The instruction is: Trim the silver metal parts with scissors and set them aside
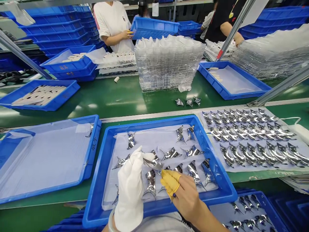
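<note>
My left hand [131, 187], in a white glove, pinches a shiny chrome metal part [154, 164] between thumb and fingers over a blue tray [217, 170]. My right hand [184, 193], with yellow finger cots on its fingertips, touches the same part from the right with its fingers closed. Several more chrome parts [193, 151] lie loose on the white sheet inside that tray.
An empty lined blue tray [93, 151] sits to the left. Rows of chrome parts [251, 135] lie on a sheet at right. Beyond the green conveyor [108, 96] stand a stack of clear blister trays [169, 64], more blue bins and two other people.
</note>
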`<state>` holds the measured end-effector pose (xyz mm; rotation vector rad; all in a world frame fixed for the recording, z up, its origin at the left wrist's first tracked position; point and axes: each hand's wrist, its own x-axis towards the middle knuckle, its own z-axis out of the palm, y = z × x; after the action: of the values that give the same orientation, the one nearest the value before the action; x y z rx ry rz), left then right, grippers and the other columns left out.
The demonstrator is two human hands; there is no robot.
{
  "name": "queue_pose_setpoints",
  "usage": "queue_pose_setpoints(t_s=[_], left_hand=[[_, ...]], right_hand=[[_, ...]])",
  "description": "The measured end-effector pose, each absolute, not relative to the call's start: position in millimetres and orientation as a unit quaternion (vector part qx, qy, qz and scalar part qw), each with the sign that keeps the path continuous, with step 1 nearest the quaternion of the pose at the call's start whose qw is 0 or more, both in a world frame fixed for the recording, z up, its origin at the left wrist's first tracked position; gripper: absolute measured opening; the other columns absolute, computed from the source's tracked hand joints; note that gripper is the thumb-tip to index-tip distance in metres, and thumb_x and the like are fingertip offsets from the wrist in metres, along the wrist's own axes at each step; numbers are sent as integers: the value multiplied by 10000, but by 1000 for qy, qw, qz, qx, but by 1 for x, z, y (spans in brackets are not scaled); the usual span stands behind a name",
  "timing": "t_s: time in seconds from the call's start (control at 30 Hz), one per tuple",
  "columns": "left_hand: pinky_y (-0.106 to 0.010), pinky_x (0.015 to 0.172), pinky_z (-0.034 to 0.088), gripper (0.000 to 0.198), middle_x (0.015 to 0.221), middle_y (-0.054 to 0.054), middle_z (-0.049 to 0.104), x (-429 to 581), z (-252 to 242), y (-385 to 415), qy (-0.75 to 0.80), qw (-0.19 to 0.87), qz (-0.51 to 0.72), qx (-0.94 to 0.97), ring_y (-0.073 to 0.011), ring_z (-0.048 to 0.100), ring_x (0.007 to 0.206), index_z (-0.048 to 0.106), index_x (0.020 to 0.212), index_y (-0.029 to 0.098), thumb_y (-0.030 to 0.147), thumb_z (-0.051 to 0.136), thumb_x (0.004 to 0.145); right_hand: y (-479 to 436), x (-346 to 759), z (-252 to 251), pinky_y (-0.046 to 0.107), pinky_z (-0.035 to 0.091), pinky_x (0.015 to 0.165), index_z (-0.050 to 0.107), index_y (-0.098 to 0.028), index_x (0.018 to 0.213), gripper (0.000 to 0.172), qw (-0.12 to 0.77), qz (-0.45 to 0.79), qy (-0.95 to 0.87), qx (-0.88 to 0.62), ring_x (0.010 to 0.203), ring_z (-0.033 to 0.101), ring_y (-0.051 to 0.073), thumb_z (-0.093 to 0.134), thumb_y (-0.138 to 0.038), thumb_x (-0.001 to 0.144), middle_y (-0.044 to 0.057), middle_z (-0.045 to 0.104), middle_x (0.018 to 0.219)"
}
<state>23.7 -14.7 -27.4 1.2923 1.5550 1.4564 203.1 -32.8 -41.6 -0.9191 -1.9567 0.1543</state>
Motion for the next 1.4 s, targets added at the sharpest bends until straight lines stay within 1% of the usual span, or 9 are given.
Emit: queue_pose_setpoints(t_s=[0.17, 0.37, 0.47, 0.57, 0.77, 0.83, 0.93, 1.17, 1.4], left_hand=[[-451, 1134, 474, 303, 1207, -78, 785, 23, -32, -17, 591, 354, 550, 472, -258, 694, 1186, 775, 1162, 249, 410, 563, 1019], [-501, 1191, 402, 183, 1071, 12, 810, 34, -16, -15, 520, 311, 612, 508, -222, 708, 1113, 792, 1074, 327, 247, 732, 921], [-574, 1190, 384, 164, 946, 15, 802, 35, -8, -15, 478, 281, 623, 551, -231, 720, 1005, 795, 1052, 331, 274, 737, 909], [-607, 1185, 377, 148, 878, 16, 788, 35, -4, -16, 474, 268, 619, 566, -232, 721, 919, 796, 1035, 326, 324, 746, 896], [-484, 1155, 433, 92, 933, 11, 811, 36, -5, -7, 543, 388, 609, 428, -226, 733, 1026, 795, 936, 278, 307, 814, 851], [-461, 1120, 471, 164, 953, -14, 818, 37, -4, -2, 561, 441, 593, 374, -254, 722, 1104, 799, 925, 251, 366, 843, 816], [-419, 1025, 543, 262, 978, -40, 820, 39, -2, 2, 561, 486, 588, 321, -252, 744, 1038, 795, 912, 216, 419, 874, 767], [-333, 911, 571, 258, 936, -28, 804, 40, -2, 4, 544, 503, 598, 307, -212, 748, 979, 770, 903, 200, 395, 876, 772], [-402, 1044, 492, 145, 857, 0, 786, 38, -4, 7, 573, 435, 587, 370, -235, 725, 1041, 762, 836, 233, 351, 841, 809]], right_hand=[[-33, 204, -40, 324, 629, 649, 686, -204, 1253, 390, 487, 74, -782, -382, 730, 779, 239, 500, -32, 957, 93, 806, 832], [-24, 202, -31, 272, 593, 622, 733, -218, 1097, 280, 525, 150, -743, -388, 692, 754, 192, 505, -85, 1004, 69, 816, 867], [-20, 199, -31, 228, 515, 504, 732, -216, 903, 215, 542, 264, -685, -410, 524, 633, 145, 560, -215, 1032, 4, 736, 675], [-18, 198, -29, 216, 436, 446, 708, -202, 766, 343, 521, 367, -641, -428, 474, 498, 121, 594, -391, 1029, -19, 614, 576], [-21, 200, -17, 225, 337, 452, 664, -195, 703, 461, 502, 539, -548, -396, 486, 355, 98, 665, -584, 950, -45, 466, 572], [-23, 200, -15, 224, 310, 454, 674, -193, 737, 437, 501, 581, -515, -383, 492, 344, 91, 696, -586, 928, -49, 463, 588], [-24, 199, -14, 217, 275, 442, 672, -195, 772, 408, 490, 639, -467, -364, 491, 334, 86, 724, -575, 910, -60, 428, 592], [-26, 198, -19, 220, 168, 429, 667, -187, 805, 356, 478, 705, -387, -355, 497, 209, 66, 781, -514, 888, -84, 354, 601], [-19, 193, -25, 196, 135, 415, 658, -184, 808, 367, 459, 787, -263, -316, 432, 181, 28, 862, -489, 819, -122, 354, 526]])
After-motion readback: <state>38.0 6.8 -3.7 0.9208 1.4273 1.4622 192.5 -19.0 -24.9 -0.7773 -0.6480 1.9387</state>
